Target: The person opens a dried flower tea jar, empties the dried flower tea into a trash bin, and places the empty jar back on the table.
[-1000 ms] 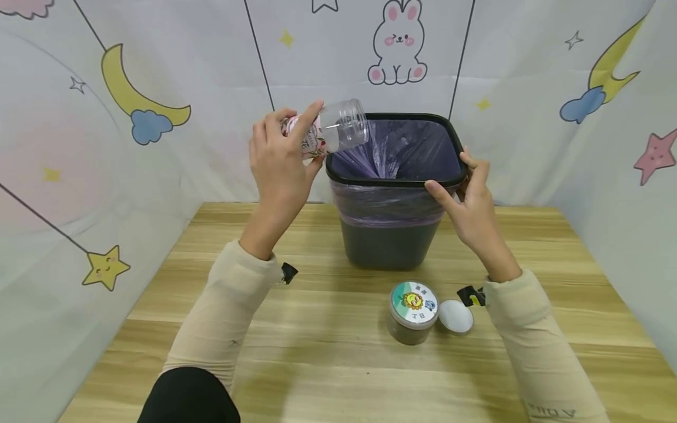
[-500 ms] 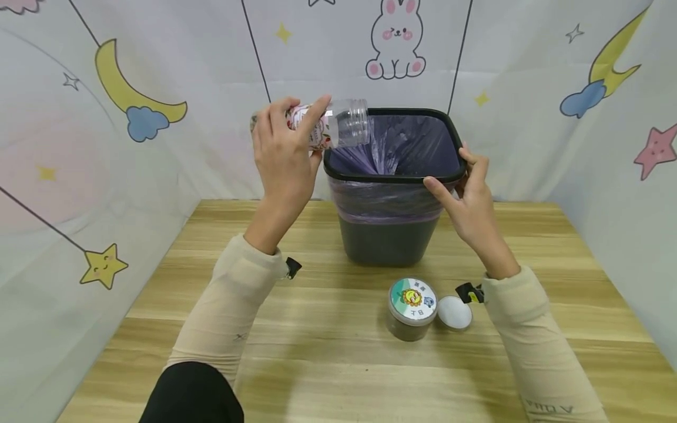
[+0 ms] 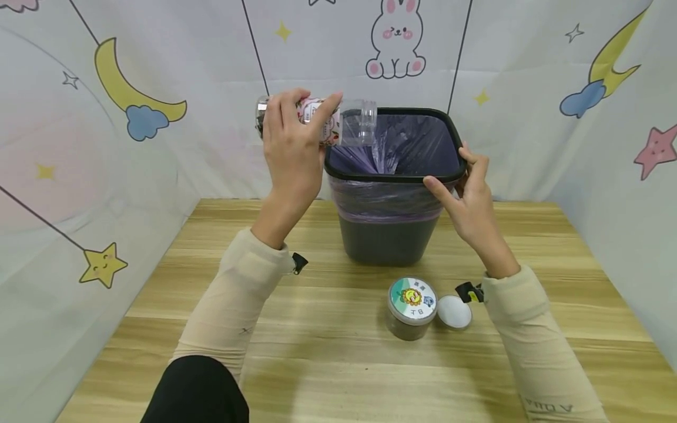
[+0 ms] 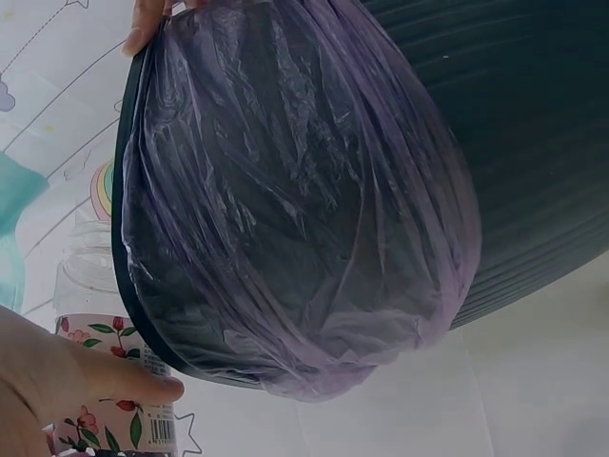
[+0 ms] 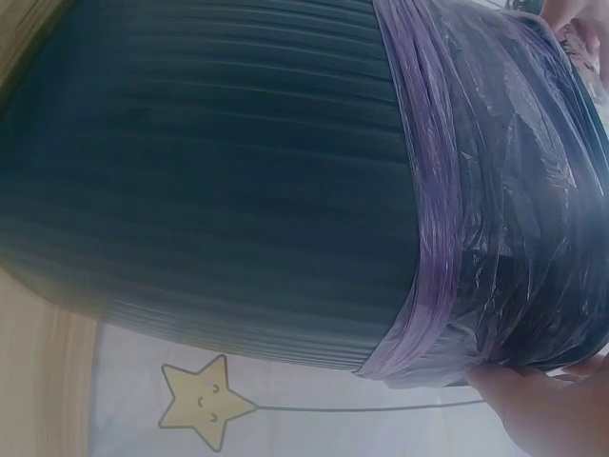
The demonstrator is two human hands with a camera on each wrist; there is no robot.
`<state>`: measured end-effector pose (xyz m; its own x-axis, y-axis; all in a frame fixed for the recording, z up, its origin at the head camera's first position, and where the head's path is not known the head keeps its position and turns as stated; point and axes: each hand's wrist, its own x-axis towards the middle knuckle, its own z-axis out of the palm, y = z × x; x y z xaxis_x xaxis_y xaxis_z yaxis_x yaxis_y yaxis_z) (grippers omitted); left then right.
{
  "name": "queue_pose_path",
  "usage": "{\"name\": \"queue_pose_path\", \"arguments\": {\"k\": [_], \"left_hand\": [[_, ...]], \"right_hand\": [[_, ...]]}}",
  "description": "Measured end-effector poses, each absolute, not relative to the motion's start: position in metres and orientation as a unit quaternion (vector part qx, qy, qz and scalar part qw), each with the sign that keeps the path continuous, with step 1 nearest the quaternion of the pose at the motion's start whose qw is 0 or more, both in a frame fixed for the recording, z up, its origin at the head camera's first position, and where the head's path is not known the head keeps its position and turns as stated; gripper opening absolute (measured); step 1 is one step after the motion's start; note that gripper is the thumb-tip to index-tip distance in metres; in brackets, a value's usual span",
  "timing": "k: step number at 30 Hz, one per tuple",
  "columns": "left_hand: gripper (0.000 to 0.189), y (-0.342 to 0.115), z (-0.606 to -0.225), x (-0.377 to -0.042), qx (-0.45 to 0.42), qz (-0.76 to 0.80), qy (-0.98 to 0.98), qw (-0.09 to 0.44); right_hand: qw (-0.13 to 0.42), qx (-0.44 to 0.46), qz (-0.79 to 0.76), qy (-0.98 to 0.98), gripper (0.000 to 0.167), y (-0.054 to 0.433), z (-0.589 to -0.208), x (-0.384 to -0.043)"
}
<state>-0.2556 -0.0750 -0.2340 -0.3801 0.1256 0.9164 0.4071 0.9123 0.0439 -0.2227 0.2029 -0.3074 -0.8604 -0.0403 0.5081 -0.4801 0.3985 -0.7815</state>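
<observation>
My left hand (image 3: 293, 144) grips a clear plastic jar (image 3: 357, 123) with a pink floral label, lying on its side in the air. Its uncapped mouth points right, over the left rim of a dark trash can (image 3: 388, 241). Some dark matter shows near the jar's base. In the left wrist view my thumb lies across the label of the jar (image 4: 90, 286). My right hand (image 3: 471, 205) holds the can's right front corner, thumb on the black rim, other fingers partly hidden behind it. A purple plastic bag (image 3: 391, 200) lines the can and folds over its outside.
A round lidded container (image 3: 412, 308) with a sunflower on its top stands on the wooden table (image 3: 328, 352) in front of the can. Beside it lies a small white lid (image 3: 453, 312). A printed cloth (image 3: 317, 64) hangs close behind and along both sides.
My left hand has moved slightly right and up with the jar, which has turned from mouth slightly raised to about level. The right hand keeps its hold on the can.
</observation>
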Motion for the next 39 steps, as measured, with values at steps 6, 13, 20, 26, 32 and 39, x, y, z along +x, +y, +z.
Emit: {"name": "queue_pose_path", "arguments": {"k": [6,13,20,26,32,39], "left_hand": [[0.058,-0.071,-0.233,-0.256,-0.171,-0.125,-0.803,0.557],[0.063,-0.067,-0.232,-0.26,-0.187,-0.077,-0.767,0.609],[0.062,-0.065,-0.234,-0.262,-0.195,-0.071,-0.761,0.615],[0.06,-0.063,-0.231,-0.262,-0.2,-0.07,-0.761,0.613],[0.06,-0.063,-0.23,-0.262,-0.208,-0.067,-0.766,0.605],[0.048,-0.064,-0.229,-0.261,-0.201,-0.065,-0.767,0.606]], "right_hand": [[0.211,0.16,0.524,-0.81,0.075,0.203,-0.308,-0.224],[0.208,0.151,0.519,-0.815,0.073,0.203,-0.308,-0.224],[0.203,0.152,0.527,-0.811,0.076,0.202,-0.309,-0.226],[0.212,0.15,0.522,-0.812,0.073,0.204,-0.308,-0.226],[0.213,0.155,0.522,-0.811,0.071,0.205,-0.308,-0.226],[0.21,0.154,0.52,-0.814,0.072,0.204,-0.308,-0.227]]}}
